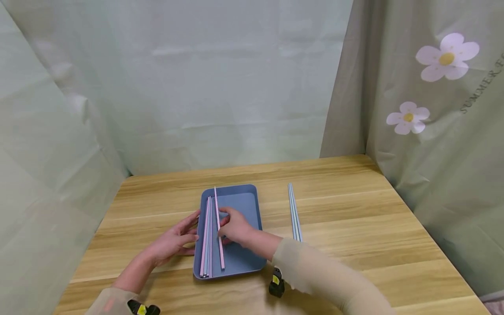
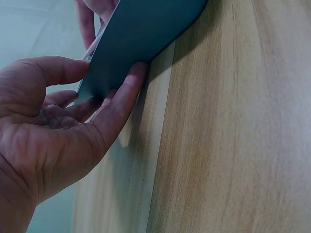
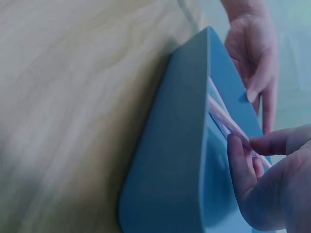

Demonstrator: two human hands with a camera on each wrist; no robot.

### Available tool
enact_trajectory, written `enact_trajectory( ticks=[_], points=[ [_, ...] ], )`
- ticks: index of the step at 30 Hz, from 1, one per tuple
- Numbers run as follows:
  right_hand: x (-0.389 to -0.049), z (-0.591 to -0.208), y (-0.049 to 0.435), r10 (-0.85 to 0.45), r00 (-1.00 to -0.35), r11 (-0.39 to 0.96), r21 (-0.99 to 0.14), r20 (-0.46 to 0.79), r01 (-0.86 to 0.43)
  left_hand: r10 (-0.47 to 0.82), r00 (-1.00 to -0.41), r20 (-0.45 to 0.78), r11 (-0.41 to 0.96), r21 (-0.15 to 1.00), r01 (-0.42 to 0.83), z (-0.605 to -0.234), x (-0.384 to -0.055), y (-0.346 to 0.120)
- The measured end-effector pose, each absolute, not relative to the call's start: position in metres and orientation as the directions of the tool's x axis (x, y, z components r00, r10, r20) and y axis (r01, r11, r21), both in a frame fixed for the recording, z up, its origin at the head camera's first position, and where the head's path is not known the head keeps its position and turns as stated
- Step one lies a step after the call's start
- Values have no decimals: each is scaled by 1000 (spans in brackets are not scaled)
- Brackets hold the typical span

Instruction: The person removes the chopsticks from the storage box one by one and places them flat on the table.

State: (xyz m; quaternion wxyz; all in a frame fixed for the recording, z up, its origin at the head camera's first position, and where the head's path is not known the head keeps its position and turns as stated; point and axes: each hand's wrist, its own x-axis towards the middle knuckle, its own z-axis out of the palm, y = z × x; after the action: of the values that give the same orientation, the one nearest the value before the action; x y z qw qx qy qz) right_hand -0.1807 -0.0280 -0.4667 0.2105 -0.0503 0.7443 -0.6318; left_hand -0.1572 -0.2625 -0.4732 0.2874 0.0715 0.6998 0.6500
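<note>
A blue-grey rectangular tray (image 1: 240, 262) lies on the table, several pink and bluish chopsticks (image 1: 206, 245) lined up along its left side. Inside the tray, my right hand (image 1: 236, 227) pinches a pink chopstick (image 1: 216, 205) between thumb and fingers, slightly apart from that bundle. The right wrist view shows this pinched pink chopstick (image 3: 226, 118) near the fingertips. My left hand (image 1: 173, 240) touches the tray's left side from outside. In the left wrist view, its thumb meets the rim and its extended fingers (image 2: 121, 99) lie against the outer wall.
To the right of the tray, several light blue chopsticks (image 1: 293, 210) lie together on the wooden table (image 1: 354, 245), their near ends partly behind my right sleeve. Curtains (image 1: 236, 87) hang behind the table and along both sides.
</note>
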Motion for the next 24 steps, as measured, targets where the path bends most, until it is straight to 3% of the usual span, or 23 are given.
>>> enact_trajectory(
  ticks=[24],
  points=[
    [-193,-437,22,-310,-928,84,-978,-206,189,490,-828,-273,148,962,-229,-475,-155,-261]
  ],
)
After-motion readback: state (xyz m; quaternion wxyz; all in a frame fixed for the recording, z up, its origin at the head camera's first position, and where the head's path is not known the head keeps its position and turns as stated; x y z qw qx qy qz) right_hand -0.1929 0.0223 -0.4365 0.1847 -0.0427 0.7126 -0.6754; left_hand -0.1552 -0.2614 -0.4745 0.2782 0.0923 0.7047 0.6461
